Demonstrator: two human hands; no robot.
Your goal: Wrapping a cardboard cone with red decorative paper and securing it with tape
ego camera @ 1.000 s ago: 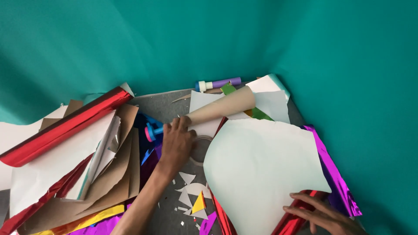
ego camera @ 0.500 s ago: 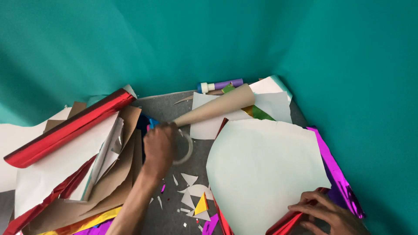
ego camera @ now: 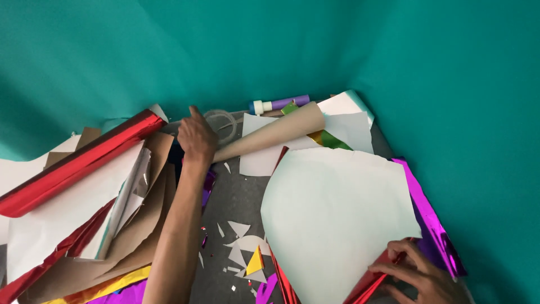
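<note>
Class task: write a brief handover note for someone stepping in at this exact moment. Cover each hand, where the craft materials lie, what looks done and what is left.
Left hand: reached to the far edge, fingers on a clear tape roll, beside the brown paper cone.
Right hand: pressing the red foil at the corner of the large white cut sheet.
Glue stick lies behind the cone.
Done: sheet cut, scraps on the grey table.
Left: tape not yet lifted.
</note>
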